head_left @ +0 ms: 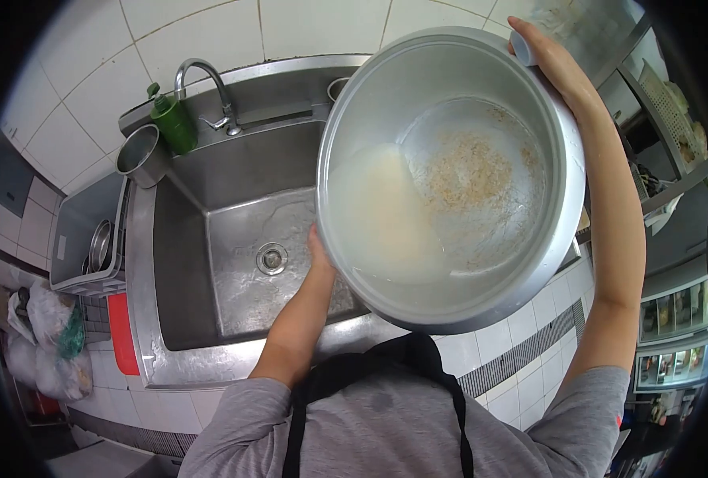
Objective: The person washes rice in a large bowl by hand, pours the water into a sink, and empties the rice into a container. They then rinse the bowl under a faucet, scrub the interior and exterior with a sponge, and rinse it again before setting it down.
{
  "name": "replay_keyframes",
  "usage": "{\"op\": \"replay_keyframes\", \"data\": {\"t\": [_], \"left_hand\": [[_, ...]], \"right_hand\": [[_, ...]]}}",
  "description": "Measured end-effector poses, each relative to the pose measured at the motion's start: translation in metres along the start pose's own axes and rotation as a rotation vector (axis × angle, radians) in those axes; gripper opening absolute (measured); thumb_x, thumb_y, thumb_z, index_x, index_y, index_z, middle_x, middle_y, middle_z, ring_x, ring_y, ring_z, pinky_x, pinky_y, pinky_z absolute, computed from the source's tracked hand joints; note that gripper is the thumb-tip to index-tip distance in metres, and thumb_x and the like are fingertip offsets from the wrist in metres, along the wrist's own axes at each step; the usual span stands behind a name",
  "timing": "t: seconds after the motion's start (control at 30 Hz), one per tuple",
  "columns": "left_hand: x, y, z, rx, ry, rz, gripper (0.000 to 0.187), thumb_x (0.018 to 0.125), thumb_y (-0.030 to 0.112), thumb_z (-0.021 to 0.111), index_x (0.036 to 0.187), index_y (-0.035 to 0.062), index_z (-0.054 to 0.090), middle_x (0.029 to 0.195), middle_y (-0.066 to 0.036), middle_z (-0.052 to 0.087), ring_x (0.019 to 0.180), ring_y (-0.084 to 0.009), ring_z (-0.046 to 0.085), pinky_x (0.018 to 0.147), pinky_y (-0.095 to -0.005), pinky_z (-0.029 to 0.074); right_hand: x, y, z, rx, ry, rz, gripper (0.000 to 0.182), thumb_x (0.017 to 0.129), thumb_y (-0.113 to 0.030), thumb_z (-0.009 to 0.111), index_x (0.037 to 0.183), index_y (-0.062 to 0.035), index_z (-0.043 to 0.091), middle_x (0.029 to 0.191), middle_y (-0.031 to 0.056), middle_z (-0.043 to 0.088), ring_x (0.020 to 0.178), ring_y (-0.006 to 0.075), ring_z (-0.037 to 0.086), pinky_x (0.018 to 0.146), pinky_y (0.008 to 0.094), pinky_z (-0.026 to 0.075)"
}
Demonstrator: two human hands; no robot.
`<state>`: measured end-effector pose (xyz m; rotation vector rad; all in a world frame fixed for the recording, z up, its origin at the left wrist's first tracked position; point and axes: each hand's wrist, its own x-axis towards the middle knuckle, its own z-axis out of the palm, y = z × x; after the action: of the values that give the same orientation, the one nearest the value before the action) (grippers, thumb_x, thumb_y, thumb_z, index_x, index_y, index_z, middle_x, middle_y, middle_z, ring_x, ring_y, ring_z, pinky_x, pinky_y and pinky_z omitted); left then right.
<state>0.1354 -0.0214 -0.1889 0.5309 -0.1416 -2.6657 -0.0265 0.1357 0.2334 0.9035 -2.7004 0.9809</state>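
A large silver cooking pot (442, 68) is held up, tilted to the left, over the right side of the steel sink (183, 247). Cloudy whitish water (382, 215) pools on its lower left side, and brownish residue (473, 171) sticks to the bottom. My right hand (549, 64) grips the pot at the upper right, by a pale grey handle (521, 48). At the lower left, my left hand (319, 251) supports the pot's side, most of its fingers hidden behind it.
A faucet (225, 107), a green pump bottle (175, 123) and a steel container (143, 155) stand along the sink's back and left. Left of the sink, a grey bin (71, 259) holds metal bowls. Plastic bags (47, 342) lie lower left; shelves (657, 119) stand right.
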Motion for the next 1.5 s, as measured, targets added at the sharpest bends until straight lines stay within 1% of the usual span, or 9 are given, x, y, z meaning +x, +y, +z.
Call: {"op": "replay_keyframes", "data": {"t": [0.33,0.53,0.77,0.97,1.07,1.17,1.27,1.33,1.5], "left_hand": [[-0.012,0.005,0.003,0.031,0.035,-0.043,0.045,0.085,0.038,0.025,0.104,0.0057,0.051,0.099,-0.012,0.056,0.092,-0.0269,0.054,0.081,-0.0380,0.044],[0.001,0.002,-0.015,0.054,0.078,0.054,0.043,0.086,0.034,0.025,0.102,0.0037,0.051,0.099,-0.012,0.056,0.091,-0.0274,0.054,0.082,-0.0388,0.043],[0.010,0.002,-0.030,-0.052,0.001,0.057,0.043,0.086,0.033,0.026,0.102,0.0028,0.051,0.096,-0.013,0.057,0.087,-0.0277,0.056,0.080,-0.0380,0.045],[0.013,-0.006,-0.043,0.039,0.134,0.061,0.041,0.085,0.031,0.028,0.103,0.0023,0.051,0.097,-0.014,0.057,0.087,-0.0274,0.056,0.078,-0.0379,0.047],[0.024,-0.012,-0.057,0.179,0.132,0.060,0.041,0.085,0.031,0.028,0.104,0.0020,0.050,0.099,-0.014,0.057,0.088,-0.0269,0.056,0.078,-0.0383,0.047],[0.023,-0.018,-0.056,-0.048,0.092,0.022,0.042,0.085,0.032,0.028,0.105,0.0015,0.050,0.099,-0.014,0.056,0.088,-0.0274,0.056,0.077,-0.0381,0.047],[0.014,-0.016,-0.053,0.116,0.027,0.091,0.043,0.085,0.033,0.029,0.105,0.0018,0.050,0.100,-0.014,0.056,0.087,-0.0273,0.057,0.077,-0.0376,0.047],[0.013,-0.011,-0.049,0.088,0.046,0.060,0.043,0.085,0.034,0.029,0.105,0.0024,0.051,0.099,-0.013,0.057,0.086,-0.0269,0.057,0.078,-0.0372,0.046],[-0.008,-0.008,-0.024,0.107,0.254,0.033,0.045,0.086,0.035,0.028,0.105,0.0021,0.051,0.099,-0.014,0.057,0.086,-0.0276,0.057,0.079,-0.0379,0.045]], "right_hand": [[0.000,-0.019,0.009,-0.074,-0.006,-0.041,0.054,0.074,-0.060,0.039,0.079,-0.0087,0.055,0.076,0.0101,0.053,0.072,0.0169,0.050,0.068,0.0249,0.036],[-0.002,-0.032,0.016,-0.131,0.007,-0.115,0.056,0.074,-0.061,0.037,0.081,-0.0086,0.056,0.078,0.0131,0.055,0.075,0.0198,0.053,0.071,0.0271,0.038],[0.000,-0.042,0.022,-0.151,-0.021,-0.192,0.057,0.074,-0.061,0.037,0.080,-0.0078,0.057,0.079,0.0135,0.056,0.077,0.0204,0.054,0.073,0.0272,0.038],[-0.004,-0.051,0.028,-0.115,-0.063,-0.170,0.058,0.074,-0.061,0.038,0.079,-0.0071,0.058,0.077,0.0162,0.057,0.074,0.0220,0.055,0.068,0.0287,0.040],[-0.009,-0.058,0.028,-0.153,-0.054,-0.202,0.057,0.073,-0.061,0.039,0.079,-0.0075,0.058,0.076,0.0165,0.056,0.072,0.0221,0.056,0.066,0.0298,0.041],[-0.016,-0.064,0.030,-0.209,-0.058,-0.186,0.057,0.073,-0.061,0.038,0.080,-0.0080,0.058,0.076,0.0163,0.056,0.073,0.0213,0.056,0.067,0.0296,0.040],[-0.020,-0.070,0.034,-0.193,0.034,-0.172,0.058,0.072,-0.063,0.039,0.080,-0.0081,0.058,0.078,0.0167,0.056,0.075,0.0206,0.056,0.065,0.0297,0.041],[-0.016,-0.071,0.030,-0.180,-0.098,-0.177,0.061,0.070,-0.065,0.040,0.080,-0.0074,0.058,0.080,0.0181,0.057,0.077,0.0225,0.057,0.064,0.0320,0.042],[-0.015,-0.069,0.032,-0.184,-0.079,-0.195,0.066,0.071,-0.066,0.038,0.091,-0.0063,0.059,0.089,0.0216,0.057,0.087,0.0263,0.057,0.074,0.0333,0.042]]}}
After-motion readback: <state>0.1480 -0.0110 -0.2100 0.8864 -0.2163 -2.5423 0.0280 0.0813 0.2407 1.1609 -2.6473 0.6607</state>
